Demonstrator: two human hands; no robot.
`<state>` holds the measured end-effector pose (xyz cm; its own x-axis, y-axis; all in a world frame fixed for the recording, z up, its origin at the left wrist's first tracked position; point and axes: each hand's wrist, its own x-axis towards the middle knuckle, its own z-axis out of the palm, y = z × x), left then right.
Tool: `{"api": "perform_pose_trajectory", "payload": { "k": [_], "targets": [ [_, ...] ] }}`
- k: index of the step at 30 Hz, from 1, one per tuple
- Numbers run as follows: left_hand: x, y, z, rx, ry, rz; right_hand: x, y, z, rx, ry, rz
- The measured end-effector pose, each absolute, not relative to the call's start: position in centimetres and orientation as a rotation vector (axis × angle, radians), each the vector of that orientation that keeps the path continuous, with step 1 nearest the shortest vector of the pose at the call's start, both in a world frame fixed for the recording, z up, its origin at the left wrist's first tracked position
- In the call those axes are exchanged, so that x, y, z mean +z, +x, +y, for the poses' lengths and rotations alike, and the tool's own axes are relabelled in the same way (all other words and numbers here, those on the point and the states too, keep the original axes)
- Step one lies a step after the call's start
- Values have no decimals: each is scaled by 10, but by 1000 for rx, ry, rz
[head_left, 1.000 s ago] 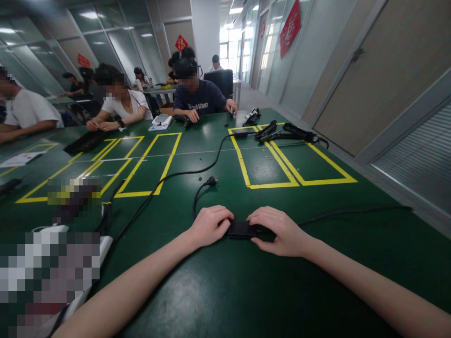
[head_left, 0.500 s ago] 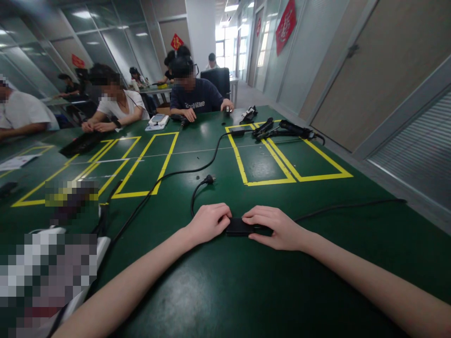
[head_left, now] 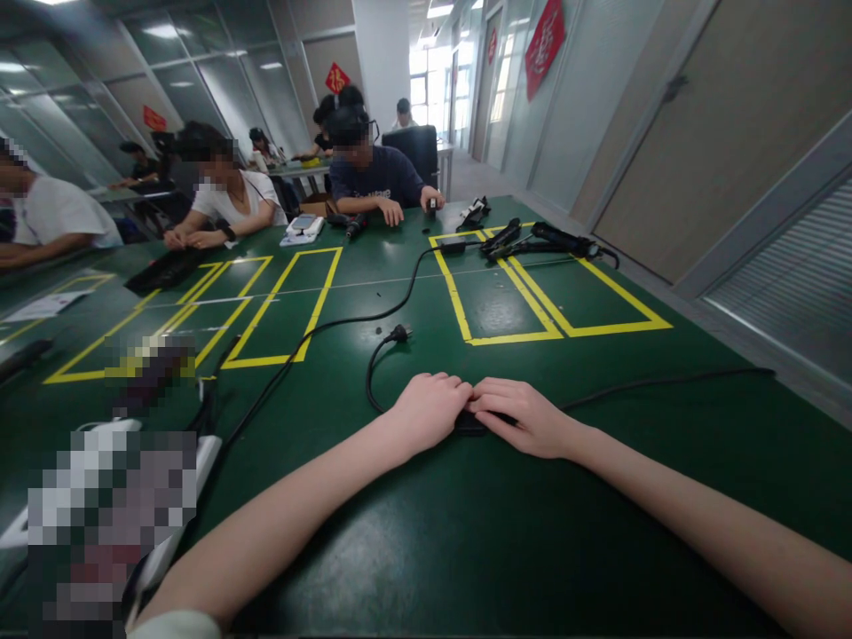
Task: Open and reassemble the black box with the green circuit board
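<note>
A black power adapter (head_left: pixel 471 428) lies on the green table (head_left: pixel 399 550), mostly covered by my fingers. My left hand (head_left: pixel 429 410) rests over its left part with the fingers curled down. At the right end, my right hand (head_left: pixel 523 415) holds it, the thumb low along the near side. The fingertips of both hands meet above the adapter. From the left side a short black cord curves up to a plug (head_left: pixel 399 334). Another black cable (head_left: pixel 666 382) runs right from beneath my right hand.
A long black cable (head_left: pixel 359 318) crosses the table. Black tools (head_left: pixel 559 241) lie by yellow tape rectangles (head_left: pixel 512 339). Blurred-out items and a white-edged object (head_left: pixel 179 515) sit at left. Across the table, a person in a dark shirt (head_left: pixel 379 177) and one in white (head_left: pixel 232 209) are seated.
My left hand has slid right over the adapter, until its fingertips meet those of my right hand. More of the adapter is now covered. The view has shifted slightly.
</note>
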<state>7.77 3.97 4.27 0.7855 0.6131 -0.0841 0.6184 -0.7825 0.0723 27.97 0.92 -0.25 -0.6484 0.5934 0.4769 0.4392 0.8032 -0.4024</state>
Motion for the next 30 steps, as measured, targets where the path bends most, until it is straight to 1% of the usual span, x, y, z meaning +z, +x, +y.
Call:
{"api": "perform_pose_trajectory", "payload": {
  "k": [5, 10, 19, 30],
  "targets": [
    [40, 96, 49, -141, 2837, 1104, -5, 282, 10, 433, -862, -2148],
    [37, 97, 45, -136, 2873, 1135, -7, 287, 13, 438, -992, -1969],
    [40, 103, 35, -157, 2975, 1087, -5, 284, 14, 585, -1034, -1972],
    [45, 107, 38, -214, 2984, 1001, 0, 280, 8, 643, -945, -2049]
  ]
}}
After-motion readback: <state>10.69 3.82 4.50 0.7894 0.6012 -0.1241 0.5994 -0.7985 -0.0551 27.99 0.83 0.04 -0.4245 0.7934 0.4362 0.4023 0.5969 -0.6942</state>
